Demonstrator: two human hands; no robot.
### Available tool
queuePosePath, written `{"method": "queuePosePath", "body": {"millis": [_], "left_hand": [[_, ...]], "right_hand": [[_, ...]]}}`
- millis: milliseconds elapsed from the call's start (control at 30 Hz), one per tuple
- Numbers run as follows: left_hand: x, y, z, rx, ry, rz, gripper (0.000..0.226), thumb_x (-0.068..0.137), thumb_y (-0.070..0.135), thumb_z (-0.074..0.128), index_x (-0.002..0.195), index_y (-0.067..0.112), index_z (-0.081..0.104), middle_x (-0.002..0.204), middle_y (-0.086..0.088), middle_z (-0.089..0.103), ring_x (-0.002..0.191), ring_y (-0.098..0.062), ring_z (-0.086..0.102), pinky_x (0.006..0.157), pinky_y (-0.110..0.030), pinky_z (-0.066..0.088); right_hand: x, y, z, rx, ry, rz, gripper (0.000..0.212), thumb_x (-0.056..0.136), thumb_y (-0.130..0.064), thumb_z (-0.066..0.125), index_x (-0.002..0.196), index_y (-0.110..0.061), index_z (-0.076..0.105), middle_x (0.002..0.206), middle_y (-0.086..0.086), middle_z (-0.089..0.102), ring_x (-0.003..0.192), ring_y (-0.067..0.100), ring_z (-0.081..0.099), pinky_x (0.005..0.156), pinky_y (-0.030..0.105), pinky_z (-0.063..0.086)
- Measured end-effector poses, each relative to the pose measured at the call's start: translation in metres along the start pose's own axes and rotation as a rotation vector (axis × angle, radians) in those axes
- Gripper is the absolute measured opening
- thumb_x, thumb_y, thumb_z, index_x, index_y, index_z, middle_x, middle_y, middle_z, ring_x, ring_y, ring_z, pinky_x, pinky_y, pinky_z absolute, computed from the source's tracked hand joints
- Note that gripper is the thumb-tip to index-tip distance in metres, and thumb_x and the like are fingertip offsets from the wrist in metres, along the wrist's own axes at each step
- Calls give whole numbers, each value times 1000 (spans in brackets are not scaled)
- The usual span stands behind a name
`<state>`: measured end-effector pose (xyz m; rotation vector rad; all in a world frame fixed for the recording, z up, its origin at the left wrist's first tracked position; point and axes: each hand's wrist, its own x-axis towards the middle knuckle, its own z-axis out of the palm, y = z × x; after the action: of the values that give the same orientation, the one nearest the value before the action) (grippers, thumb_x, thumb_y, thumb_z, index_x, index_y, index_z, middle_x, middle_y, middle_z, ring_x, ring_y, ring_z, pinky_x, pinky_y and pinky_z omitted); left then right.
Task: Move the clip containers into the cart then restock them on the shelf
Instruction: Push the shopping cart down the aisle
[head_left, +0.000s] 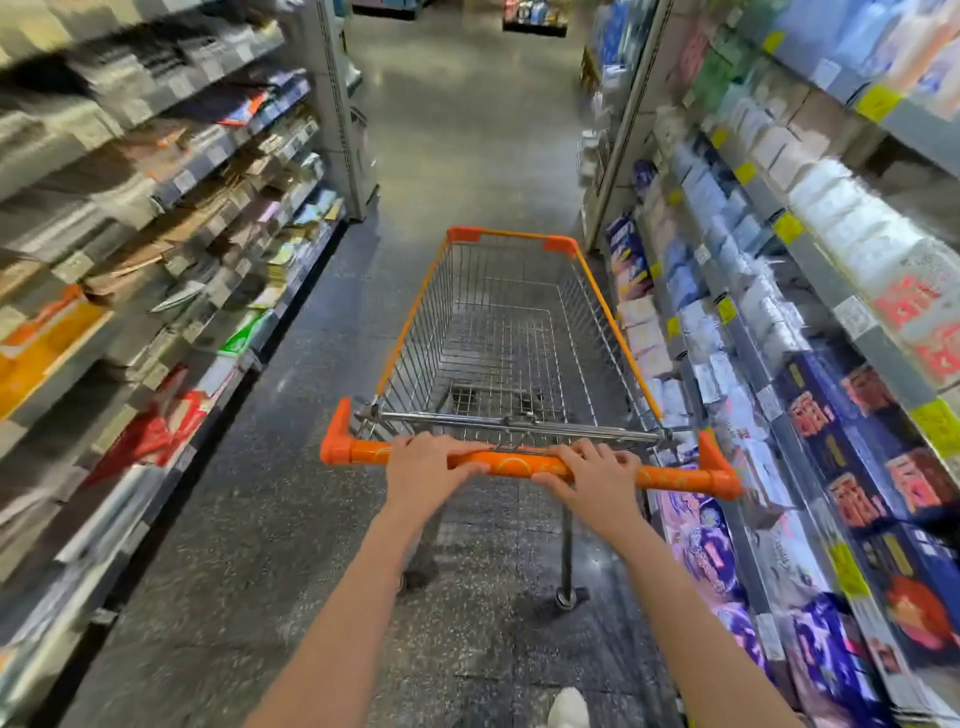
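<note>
Left hand (427, 464) and right hand (592, 475) both grasp the orange handle (511, 464); wire cart (498, 332) basket just beyond the grip, between shelves (810, 270).

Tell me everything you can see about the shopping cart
The shopping cart is a wire-mesh metal basket, grey, with orange trim along its top rim and orange corner caps. Its orange handle bar runs across the near end. The basket looks empty. It stands upright on the speckled aisle floor, pointing away between the shelves, nearer the right ones. The left hand and right hand both grip the handle. One rear wheel shows below.
</note>
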<state>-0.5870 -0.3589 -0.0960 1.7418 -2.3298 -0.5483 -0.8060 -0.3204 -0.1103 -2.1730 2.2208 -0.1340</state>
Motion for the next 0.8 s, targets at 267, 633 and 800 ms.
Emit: {"method": "queuePosePath", "body": {"millis": [267,633,800], "left_hand": [[-57,-71,-38,-22,20,-52,50,74,79,41,108,49,61,89,16,62,92,-6,55,94,-29,23],[-116,-158,-60,-30,39,-251,50,65,83,45,98,50,64,91,16,66,98,-6,53,100,-31,16],[-150,-202,-78,-28,33,-290,38,72,74,51,100,52,63,98,17,65,103,-8,48,99,-33,17]], "right_hand": [[-24,-87,-1,91,-119,-83,90,66,-77,-3,132,-36,43,122,-12,56,116,15,48,91,35,17],[-40,-168,4,3,-149,-421,110,55,-66,-45,143,-48,18,136,-14,46,124,11,46,92,33,37],[-54,-229,4,-34,-192,-447,55,92,-59,-2,145,-47,11,142,-12,40,129,11,39,97,33,33]]}}
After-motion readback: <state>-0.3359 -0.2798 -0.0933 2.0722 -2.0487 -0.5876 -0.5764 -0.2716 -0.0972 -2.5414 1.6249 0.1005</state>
